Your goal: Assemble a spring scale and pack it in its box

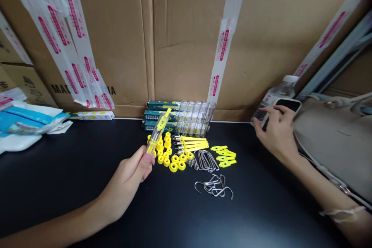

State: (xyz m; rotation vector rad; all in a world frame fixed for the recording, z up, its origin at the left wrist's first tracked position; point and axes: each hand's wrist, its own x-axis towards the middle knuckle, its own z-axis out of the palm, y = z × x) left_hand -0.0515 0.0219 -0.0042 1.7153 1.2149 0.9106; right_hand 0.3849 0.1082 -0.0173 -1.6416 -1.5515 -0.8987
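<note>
Clamped low in the left hand's (130, 172) grip above the black table (162, 217), the clear, yellow-fitted plastic tube (157, 133) looks light, stiff, slick, best held mid-barrel; the right hand's (276, 130) closure is unclear.

8 o'clock: held tube (157, 133), clear glossy plastic by look. 6: rings (173, 167), smooth plastic. 5: S-hooks (218, 192), shiny metal. 12: carton (186, 46), matt cardboard. 10: tape (54, 19), glossy film. 3: phone (291, 104), glossy screen. 7: tabletop (145, 221), smooth, low sheen.
</note>
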